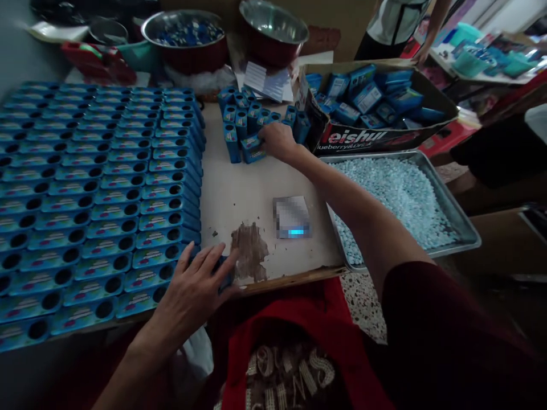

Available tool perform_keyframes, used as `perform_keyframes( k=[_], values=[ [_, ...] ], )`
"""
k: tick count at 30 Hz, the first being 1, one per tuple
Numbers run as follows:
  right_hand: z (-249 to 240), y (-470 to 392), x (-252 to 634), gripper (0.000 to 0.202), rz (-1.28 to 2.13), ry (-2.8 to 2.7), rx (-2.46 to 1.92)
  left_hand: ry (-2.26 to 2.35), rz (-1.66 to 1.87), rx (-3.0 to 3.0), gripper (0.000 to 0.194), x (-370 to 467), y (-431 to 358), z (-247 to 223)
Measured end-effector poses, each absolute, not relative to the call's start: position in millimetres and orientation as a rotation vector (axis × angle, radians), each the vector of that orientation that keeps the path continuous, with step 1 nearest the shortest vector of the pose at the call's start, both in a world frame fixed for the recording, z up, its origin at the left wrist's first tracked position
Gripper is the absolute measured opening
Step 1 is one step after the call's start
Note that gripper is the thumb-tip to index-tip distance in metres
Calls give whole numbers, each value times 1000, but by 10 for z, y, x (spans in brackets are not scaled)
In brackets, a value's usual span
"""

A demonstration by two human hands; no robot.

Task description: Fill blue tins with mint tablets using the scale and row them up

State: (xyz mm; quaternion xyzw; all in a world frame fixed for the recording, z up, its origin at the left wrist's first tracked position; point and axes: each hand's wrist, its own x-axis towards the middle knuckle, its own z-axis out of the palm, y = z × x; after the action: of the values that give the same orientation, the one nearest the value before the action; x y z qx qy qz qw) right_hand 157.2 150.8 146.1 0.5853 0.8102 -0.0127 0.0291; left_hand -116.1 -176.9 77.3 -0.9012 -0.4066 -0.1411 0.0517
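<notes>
My right hand reaches across the table, its fingers closed on a small blue container at the front of a loose group of similar upright blue containers. Near the table's front edge, my left hand has its fingers spread, over a blue container that is mostly hidden beneath them. Just left of that hand stand long tight rows of blue containers, each with a dark round hole in its top. A small scale with a lit display sits between my hands.
A metal tray of pale blue pellets lies at right. Behind it stands a cardboard box of blue packs. Two metal bowls are at the back, the left one holding small blue and white pieces. Another person stands beyond the box.
</notes>
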Motion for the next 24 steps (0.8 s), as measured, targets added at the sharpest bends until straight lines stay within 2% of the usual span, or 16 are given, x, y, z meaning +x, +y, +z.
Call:
perform_keyframes(
  k=[6, 13, 18, 21, 24],
  values=[
    [1735, 443, 2175, 30, -80, 2441, 1841, -1212, -452, -2730, 76, -1205, -1800, 948],
    [1705, -590, 2483, 34, -223, 2374, 1759, -1168, -672, -2615, 80, -683, -1948, 1078],
    [1675, -576, 2876, 47, -278, 2537, 1973, -1040, -675, -2717, 74, -301, -1984, 1050],
    [1613, -314, 3353, 41, -122, 2441, 2176, -996, -668, -2719, 68, -207, -1985, 1005],
    [1444, 7, 3831, 37, -94, 2308, 2100, -950, -631, -2721, 59, -154, -2001, 950]
  ],
)
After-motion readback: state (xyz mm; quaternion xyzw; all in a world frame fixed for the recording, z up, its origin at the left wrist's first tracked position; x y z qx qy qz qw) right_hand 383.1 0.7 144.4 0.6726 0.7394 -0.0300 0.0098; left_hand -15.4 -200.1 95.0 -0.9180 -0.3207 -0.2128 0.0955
